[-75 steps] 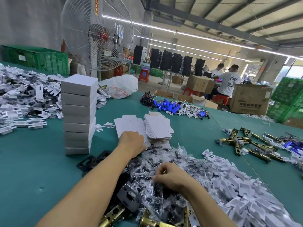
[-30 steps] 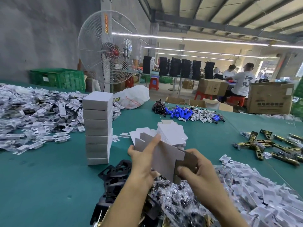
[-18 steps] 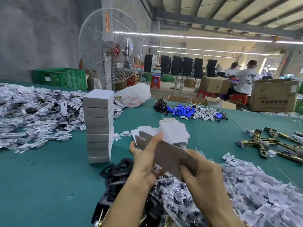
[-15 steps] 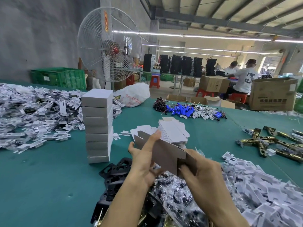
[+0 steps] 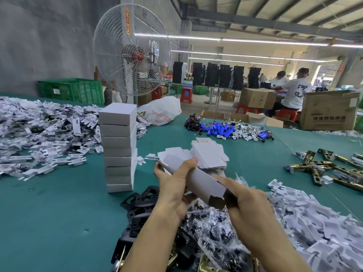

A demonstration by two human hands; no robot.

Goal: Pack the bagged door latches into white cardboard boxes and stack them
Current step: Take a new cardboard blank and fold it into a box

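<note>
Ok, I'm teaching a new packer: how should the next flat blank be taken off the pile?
Pinch the top sheet of the pile of flat blanks at its near edge, coming in low from the person's side. The pile lies flat with its sheet edges showing on that side, so a thumb can probably lift one alone.

Matt white card showing on box blank (image 5: pixel 202 180) in left hand (image 5: pixel 172 191), right hand (image 5: pixel 249 205). Glossy crinkled plastic bags (image 5: pixel 218 232) glinting beneath hands. Brassy metal latches (image 5: pixel 314 169) shining beyond right hand.
</note>
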